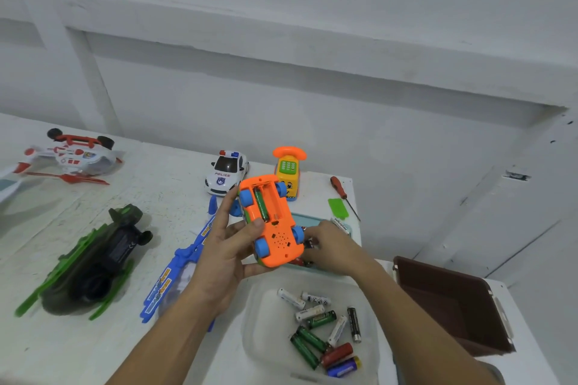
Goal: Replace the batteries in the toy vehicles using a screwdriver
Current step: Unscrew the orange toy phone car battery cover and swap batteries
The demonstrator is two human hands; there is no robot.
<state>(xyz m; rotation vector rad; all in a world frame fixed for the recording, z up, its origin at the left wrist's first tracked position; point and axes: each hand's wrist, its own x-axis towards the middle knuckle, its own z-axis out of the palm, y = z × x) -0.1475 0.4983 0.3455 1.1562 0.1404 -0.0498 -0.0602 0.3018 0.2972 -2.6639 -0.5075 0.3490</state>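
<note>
Head view: toys on a white tabletop [156,197].
Left hand [225,247]: fingers grasp the orange toy car [275,228], held underside up above the tabletop.
Toy car: battery bay open, one green battery [261,205] inside.
Right hand [334,248]: fingers curled in the blue tray [305,218] behind the car; I cannot tell if they hold anything.
Screwdriver [339,187]: lying near the tabletop's far edge.

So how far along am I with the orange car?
Done: green cover off, beside the screwdriver; one green battery sits in the orange car. In hand: left hand holds it, right hand reaches into the teal tray. Left: second battery, cover back on.
</note>
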